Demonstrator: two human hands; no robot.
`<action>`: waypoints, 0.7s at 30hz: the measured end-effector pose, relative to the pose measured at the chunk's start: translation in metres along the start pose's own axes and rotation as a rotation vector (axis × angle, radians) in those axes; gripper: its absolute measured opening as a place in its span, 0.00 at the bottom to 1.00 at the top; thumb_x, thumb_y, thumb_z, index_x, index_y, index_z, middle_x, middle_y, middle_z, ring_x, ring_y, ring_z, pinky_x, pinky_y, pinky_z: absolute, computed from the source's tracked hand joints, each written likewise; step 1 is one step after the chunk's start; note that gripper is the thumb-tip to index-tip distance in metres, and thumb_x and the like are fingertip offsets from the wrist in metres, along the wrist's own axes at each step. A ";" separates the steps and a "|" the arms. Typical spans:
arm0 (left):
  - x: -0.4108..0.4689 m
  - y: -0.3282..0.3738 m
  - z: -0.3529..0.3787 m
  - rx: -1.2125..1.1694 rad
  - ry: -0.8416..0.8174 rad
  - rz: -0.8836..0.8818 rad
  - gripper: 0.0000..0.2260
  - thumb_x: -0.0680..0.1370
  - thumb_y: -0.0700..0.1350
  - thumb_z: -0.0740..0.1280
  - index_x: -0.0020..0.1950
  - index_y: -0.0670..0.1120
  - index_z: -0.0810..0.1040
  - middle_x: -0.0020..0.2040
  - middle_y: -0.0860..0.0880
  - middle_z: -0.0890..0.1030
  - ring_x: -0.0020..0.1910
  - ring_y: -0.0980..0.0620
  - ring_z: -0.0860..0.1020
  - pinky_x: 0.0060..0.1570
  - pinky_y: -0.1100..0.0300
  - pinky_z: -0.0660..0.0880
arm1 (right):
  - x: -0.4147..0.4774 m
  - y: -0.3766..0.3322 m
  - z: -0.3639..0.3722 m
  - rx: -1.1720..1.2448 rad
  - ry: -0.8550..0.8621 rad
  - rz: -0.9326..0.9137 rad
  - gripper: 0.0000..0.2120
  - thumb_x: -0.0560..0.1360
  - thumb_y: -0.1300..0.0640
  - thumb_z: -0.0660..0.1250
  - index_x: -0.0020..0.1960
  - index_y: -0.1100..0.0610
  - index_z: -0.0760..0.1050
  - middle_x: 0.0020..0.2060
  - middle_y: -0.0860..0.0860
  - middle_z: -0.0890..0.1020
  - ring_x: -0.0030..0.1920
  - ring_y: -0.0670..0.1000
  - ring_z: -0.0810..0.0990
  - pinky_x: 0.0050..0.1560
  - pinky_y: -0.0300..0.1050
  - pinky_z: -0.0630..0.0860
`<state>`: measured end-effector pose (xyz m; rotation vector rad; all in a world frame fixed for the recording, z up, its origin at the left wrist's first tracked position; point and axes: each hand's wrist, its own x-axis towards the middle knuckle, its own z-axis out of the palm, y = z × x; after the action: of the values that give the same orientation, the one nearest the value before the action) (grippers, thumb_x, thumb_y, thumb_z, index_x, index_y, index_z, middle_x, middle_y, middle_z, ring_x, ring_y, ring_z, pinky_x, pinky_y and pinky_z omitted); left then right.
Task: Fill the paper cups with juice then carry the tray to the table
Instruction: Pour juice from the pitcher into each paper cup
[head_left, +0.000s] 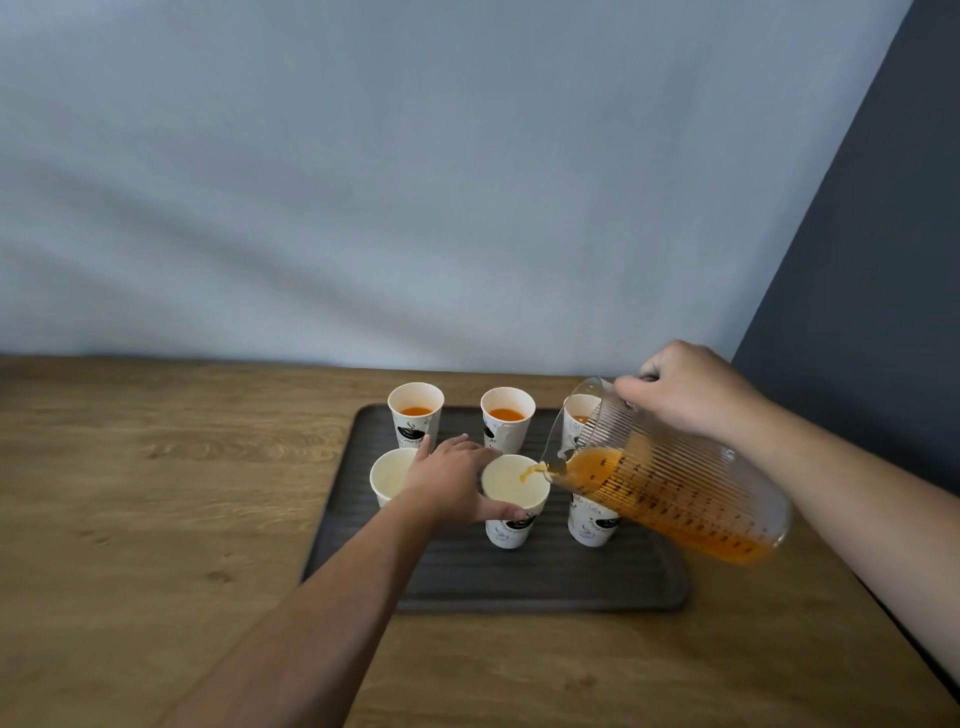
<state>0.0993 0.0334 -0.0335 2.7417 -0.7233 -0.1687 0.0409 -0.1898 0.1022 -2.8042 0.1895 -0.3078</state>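
Head view: right hand (691, 397) tight round ribbed jug (675, 499), left hand (447, 483) round white cup (509, 532)

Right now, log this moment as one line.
step: pouring | right hand: tilts jug | left hand: holds front-middle cup | juice: entering it | front-left cup: empty | tray: on wood top

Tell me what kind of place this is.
Probably a plain room set up for serving drinks: a wooden table against a bare wall, a tray of paper cups, a juice jug.
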 end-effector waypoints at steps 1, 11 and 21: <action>0.000 0.000 0.000 0.000 -0.001 -0.001 0.38 0.66 0.70 0.67 0.72 0.57 0.65 0.72 0.54 0.68 0.76 0.52 0.56 0.74 0.43 0.46 | 0.001 0.000 0.001 -0.009 0.001 0.000 0.24 0.69 0.40 0.68 0.25 0.57 0.71 0.22 0.50 0.67 0.26 0.51 0.66 0.31 0.44 0.59; 0.000 -0.001 0.000 0.002 -0.009 -0.012 0.38 0.66 0.71 0.66 0.72 0.58 0.65 0.73 0.54 0.68 0.77 0.52 0.55 0.73 0.40 0.45 | 0.007 -0.004 0.002 -0.042 -0.006 -0.014 0.23 0.70 0.42 0.67 0.24 0.56 0.69 0.23 0.51 0.70 0.26 0.52 0.66 0.32 0.44 0.60; -0.001 0.000 0.001 0.005 0.007 -0.017 0.38 0.65 0.71 0.66 0.71 0.58 0.66 0.73 0.55 0.68 0.77 0.53 0.55 0.73 0.41 0.44 | 0.005 -0.005 -0.002 -0.068 -0.001 -0.023 0.27 0.71 0.44 0.68 0.21 0.56 0.63 0.20 0.49 0.65 0.26 0.51 0.64 0.31 0.44 0.58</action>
<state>0.0987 0.0341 -0.0341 2.7525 -0.7003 -0.1616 0.0462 -0.1866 0.1065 -2.8756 0.1704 -0.3111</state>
